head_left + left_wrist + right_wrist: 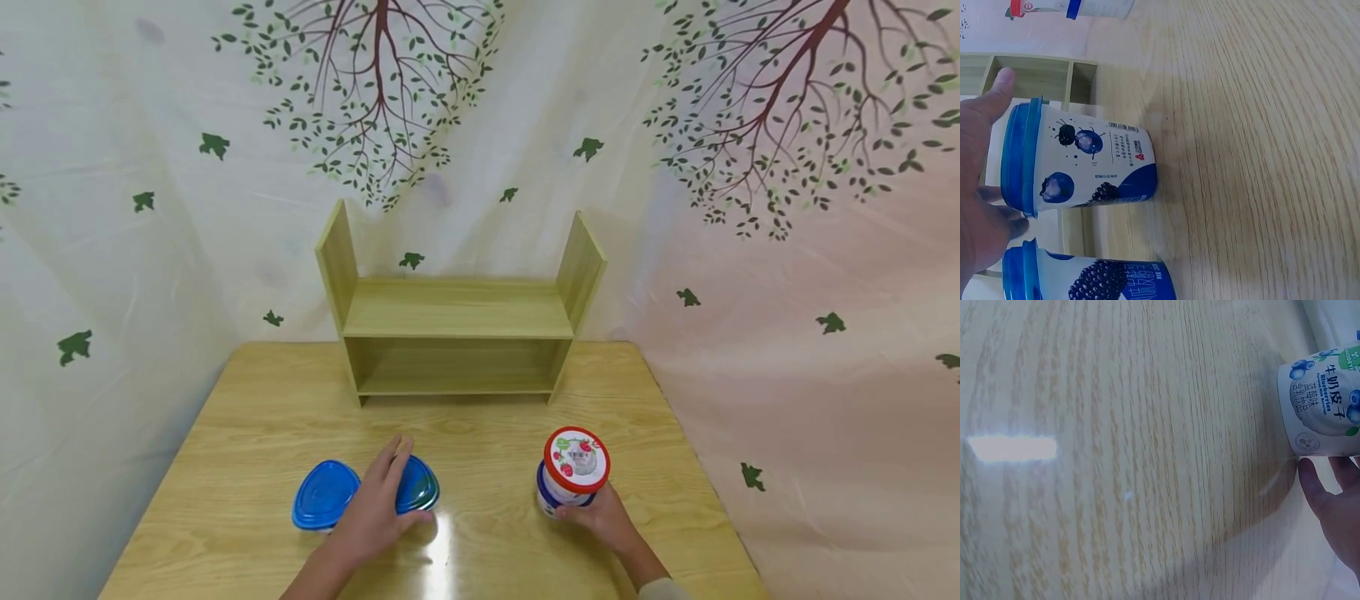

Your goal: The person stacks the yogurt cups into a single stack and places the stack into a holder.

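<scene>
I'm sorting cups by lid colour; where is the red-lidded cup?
In the head view, right of centre: the red-lidded cup sits atop a blue-rimmed cup at the right hand, in front of the shelf.

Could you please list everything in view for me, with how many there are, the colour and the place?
Blue-lidded tubs: two, white printed sides, on the table by the left hand
Red-lidded tub: one, white, on top of the navy-lidded tub
Navy-lidded tub: one, white with blueberry print, held by the right hand
Shelf unit: one, pale wood, far side of table
Table: one, light wood, beneath everything
Printed backdrop: count unclear, pale, with trees and dark green shapes, behind table
Left hand: one, over the blue-lidded tubs
Right hand: one, at the stack
Sleeve: one, pale, right forearm
</scene>
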`<state>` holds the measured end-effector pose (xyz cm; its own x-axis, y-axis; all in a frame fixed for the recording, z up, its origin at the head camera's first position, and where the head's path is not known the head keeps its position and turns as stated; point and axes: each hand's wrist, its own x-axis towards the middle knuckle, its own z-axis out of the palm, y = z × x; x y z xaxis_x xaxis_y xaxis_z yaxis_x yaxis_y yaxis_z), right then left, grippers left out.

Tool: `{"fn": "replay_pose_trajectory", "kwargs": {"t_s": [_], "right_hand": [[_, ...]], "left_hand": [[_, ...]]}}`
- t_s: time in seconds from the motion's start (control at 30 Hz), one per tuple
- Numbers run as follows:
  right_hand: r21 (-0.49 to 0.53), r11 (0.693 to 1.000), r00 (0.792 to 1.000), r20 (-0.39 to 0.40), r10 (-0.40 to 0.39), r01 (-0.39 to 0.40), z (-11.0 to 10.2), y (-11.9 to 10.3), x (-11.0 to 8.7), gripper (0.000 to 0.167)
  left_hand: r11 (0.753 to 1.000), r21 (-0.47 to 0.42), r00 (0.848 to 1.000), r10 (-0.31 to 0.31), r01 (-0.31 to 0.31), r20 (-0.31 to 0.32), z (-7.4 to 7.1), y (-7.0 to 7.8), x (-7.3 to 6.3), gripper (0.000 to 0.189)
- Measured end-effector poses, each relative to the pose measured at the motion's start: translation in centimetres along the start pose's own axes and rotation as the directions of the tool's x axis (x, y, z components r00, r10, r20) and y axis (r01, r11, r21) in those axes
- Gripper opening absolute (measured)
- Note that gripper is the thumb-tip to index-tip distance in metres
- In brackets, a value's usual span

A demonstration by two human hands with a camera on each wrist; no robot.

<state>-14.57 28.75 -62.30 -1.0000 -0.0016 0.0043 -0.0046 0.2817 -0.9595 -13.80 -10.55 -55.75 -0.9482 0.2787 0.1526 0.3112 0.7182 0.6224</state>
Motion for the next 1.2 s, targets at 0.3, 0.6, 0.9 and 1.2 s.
{"fn": "replay_pose_trajectory", "kwargs": {"t_s": [0.3, 0.6, 0.9, 1.2], "right_hand": [[0.012, 1.000, 1.000, 0.007, 0.024, -0.024, 0.0, 0.1, 0.1, 0.089], [0.014, 0.999, 0.999, 0.009, 0.038, -0.038, 0.0, 0.1, 0.1, 0.090], [0.013, 0.999, 0.999, 0.006, 0.047, -0.048, 0.1, -0.1, 0.1, 0.089], [-0.005, 0.999, 0.999, -0.002, 0.049, -0.049, 0.1, 0.0, 0.0, 0.091]], "left_hand": [[0.996, 0.058, 0.997, -0.067, 0.065, 0.047, 0.6, 0.4, 0.2, 0.106], [0.996, -0.027, 0.996, -0.089, 0.089, 0.004, 1.3, 0.4, 0.3, 0.107], [0.982, -0.122, 0.989, -0.148, 0.148, 0.003, 2.3, 0.3, 0.5, 0.112], [0.973, -0.137, 0.983, -0.183, 0.186, 0.031, 2.4, 0.4, 0.8, 0.113]]}}
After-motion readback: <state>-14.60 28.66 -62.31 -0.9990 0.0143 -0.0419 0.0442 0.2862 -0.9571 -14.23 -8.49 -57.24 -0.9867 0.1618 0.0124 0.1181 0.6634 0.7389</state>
